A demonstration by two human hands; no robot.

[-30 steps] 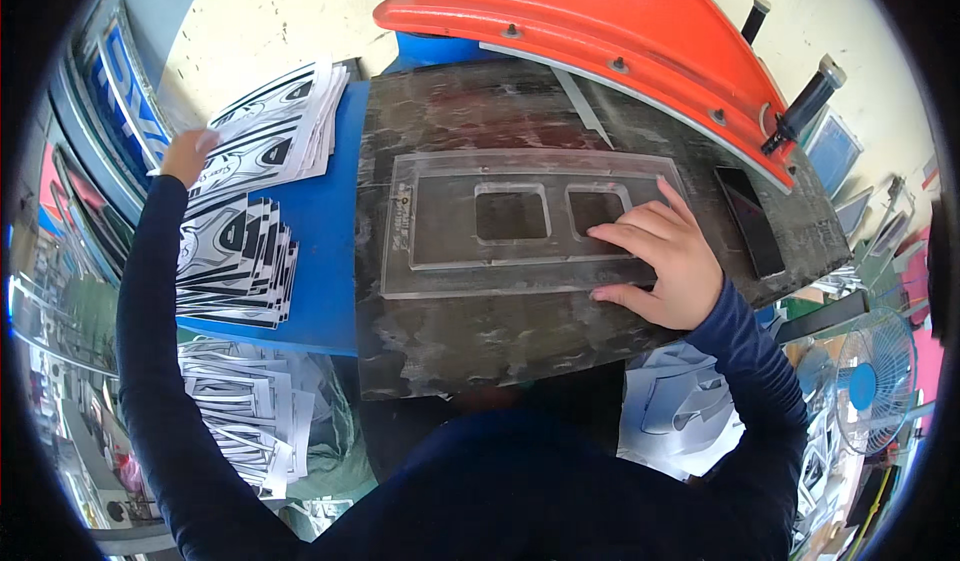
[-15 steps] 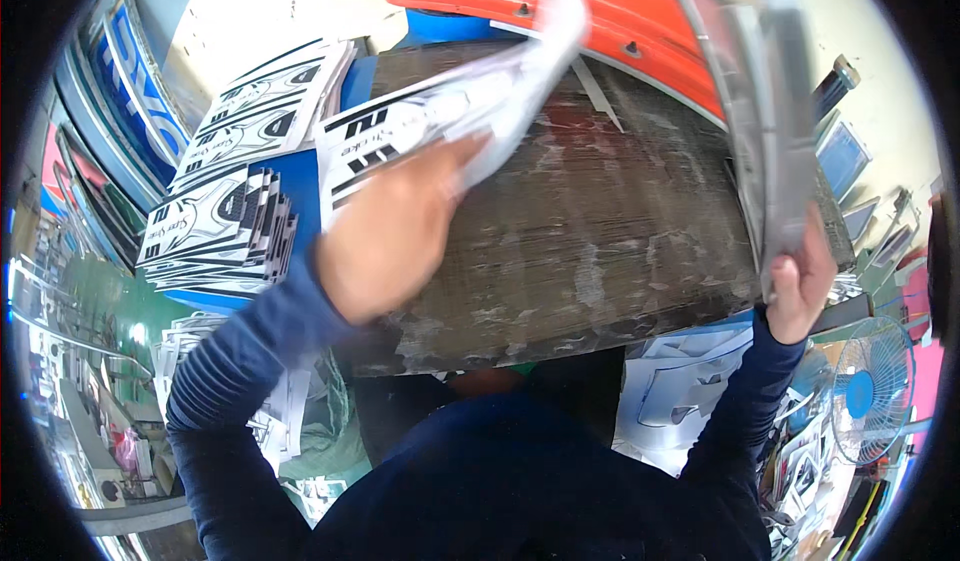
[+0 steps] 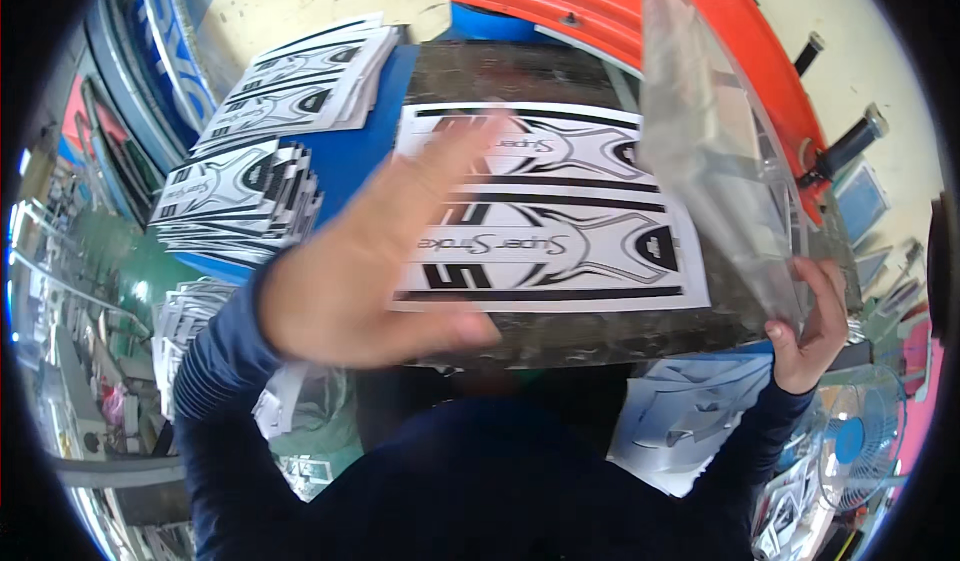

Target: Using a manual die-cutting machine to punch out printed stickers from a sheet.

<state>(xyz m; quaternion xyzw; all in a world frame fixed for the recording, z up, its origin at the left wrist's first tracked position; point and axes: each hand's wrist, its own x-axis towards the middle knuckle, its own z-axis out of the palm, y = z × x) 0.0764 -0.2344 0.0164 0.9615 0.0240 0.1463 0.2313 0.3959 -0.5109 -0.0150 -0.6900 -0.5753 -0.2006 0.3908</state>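
A white printed sheet (image 3: pixel 575 246) with two black-and-grey designs lies flat on a dark, scuffed board (image 3: pixel 480 76) in front of me. My left hand (image 3: pixel 345 281), a little blurred, is over the sheet's left part with fingers stretched and thumb apart; it holds nothing. At the right, my right hand (image 3: pixel 815 331) grips the near edge of a clear, see-through panel (image 3: pixel 705 151). The panel stands tilted up, leaning over the sheet's right side. Part of the sheet is hidden behind my left hand.
Stacks of large printed sheets (image 3: pixel 300 91) and smaller cut pieces (image 3: pixel 230 196) rest on a blue surface (image 3: pixel 375 111) to the left. A red curved machine arm (image 3: pixel 590 1) with a black handle (image 3: pixel 850 146) rises behind. A fan (image 3: pixel 855 441) stands at lower right.
The sheet that my left hand carried now lies flat on the dark board, and the hand has let go. The clear panel in my right hand has tilted to the left.
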